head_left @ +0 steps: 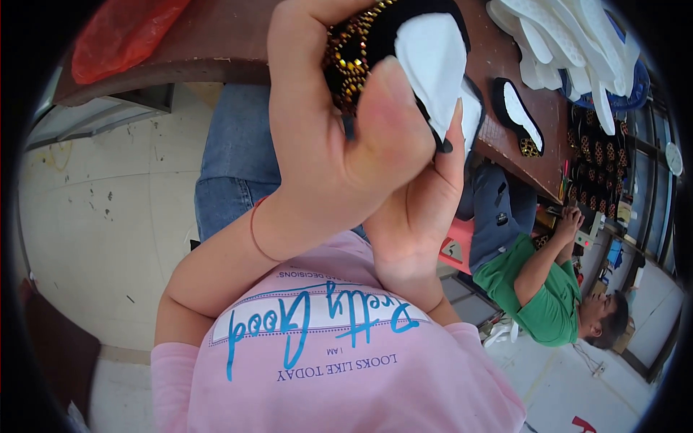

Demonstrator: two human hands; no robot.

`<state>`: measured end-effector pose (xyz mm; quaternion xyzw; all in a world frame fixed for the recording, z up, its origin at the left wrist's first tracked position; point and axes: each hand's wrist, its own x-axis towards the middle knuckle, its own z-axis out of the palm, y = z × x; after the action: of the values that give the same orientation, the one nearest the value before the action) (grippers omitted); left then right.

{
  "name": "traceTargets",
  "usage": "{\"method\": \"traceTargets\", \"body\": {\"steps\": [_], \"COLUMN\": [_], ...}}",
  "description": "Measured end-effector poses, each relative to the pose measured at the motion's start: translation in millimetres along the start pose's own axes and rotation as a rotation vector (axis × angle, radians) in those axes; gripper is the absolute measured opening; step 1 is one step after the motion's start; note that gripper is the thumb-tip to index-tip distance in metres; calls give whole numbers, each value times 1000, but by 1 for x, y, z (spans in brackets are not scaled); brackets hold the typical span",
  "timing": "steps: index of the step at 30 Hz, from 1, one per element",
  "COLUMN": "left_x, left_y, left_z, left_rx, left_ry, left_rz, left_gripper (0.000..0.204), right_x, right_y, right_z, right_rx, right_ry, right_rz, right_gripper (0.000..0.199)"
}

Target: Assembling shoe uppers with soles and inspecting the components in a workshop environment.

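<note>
Close in front of me is a black shoe [431, 61] with gold and orange studs on its upper and a white insole area facing up. My left hand [339, 123] is closed around its studded side, with the thumb laid near the white insole. From below and to the right, my right hand [419, 206] supports the shoe's narrow end, fingers pressed along its edge; part of that hand is hidden behind the left. A second white, black-edged piece [471, 112] shows just beyond the fingers. Farther right, another black shoe [517, 115] with a studded toe lies on the table.
A brown table [231, 32] runs across the top. Red plastic bag [123, 36] lies at its left. White insoles [570, 43] are heaped in a blue basket [639, 90] at right, near rows of studded black pieces [599, 151]. A co-worker in a green shirt [538, 289] sits to the right.
</note>
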<state>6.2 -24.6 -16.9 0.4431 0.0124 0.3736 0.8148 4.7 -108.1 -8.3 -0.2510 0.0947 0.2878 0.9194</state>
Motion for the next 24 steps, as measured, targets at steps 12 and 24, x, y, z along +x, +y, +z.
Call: {"method": "traceTargets", "body": {"steps": [12,24], "left_x": [3,19], "left_y": [-4,-5], "left_z": [3,-27], "left_rx": [-150,162], "left_ry": [263,-42], "left_rz": [-2,-104], "left_gripper": [42,45], "right_x": [9,-11], "right_y": [6,28], "right_z": [2,-16], "right_rx": [65,-301], "right_ry": [-71,69], "right_rz": [-11,94], "right_gripper": [49,80]}}
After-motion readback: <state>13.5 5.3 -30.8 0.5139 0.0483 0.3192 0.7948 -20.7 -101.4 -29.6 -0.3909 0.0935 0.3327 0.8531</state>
